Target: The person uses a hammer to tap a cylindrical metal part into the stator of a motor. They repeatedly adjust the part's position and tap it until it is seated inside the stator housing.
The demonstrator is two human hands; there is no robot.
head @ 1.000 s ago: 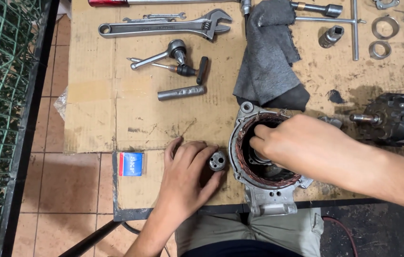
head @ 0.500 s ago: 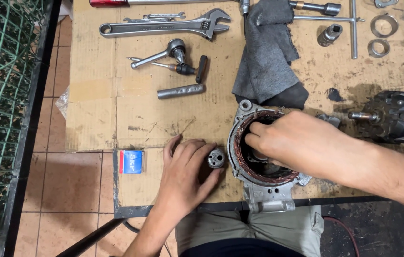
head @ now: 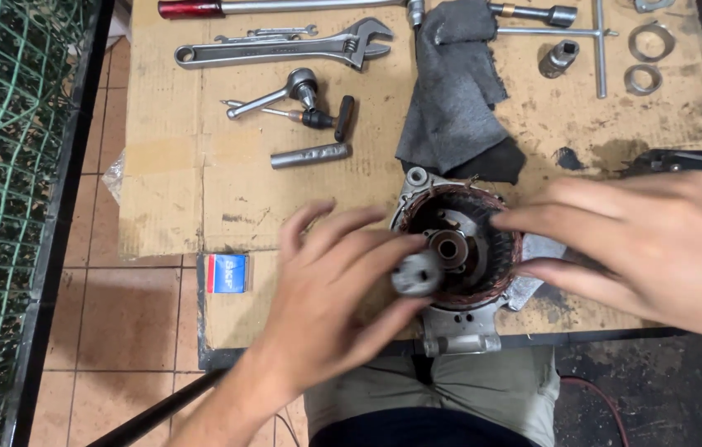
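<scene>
1. Bearing (head: 417, 274), one small grey cylinder, pinched in left hand (head: 330, 302) fingertips just beside housing bore, likely lined up for seating.
2. Motor housing (head: 457, 248), one, flat on cardboard (head: 177, 190) at table edge; right hand (head: 640, 244), fingers spread and holding nothing, steadies its rim.
3. Beyond: one adjustable wrench (head: 280, 51), one grey rag (head: 454, 91), one small blue box (head: 227, 273), two rings (head: 644, 58).

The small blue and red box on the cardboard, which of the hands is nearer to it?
Left. The left hand is just right of the small blue and red box, holding a small metal cylinder; the right hand is farther right, beyond the motor housing.
</scene>
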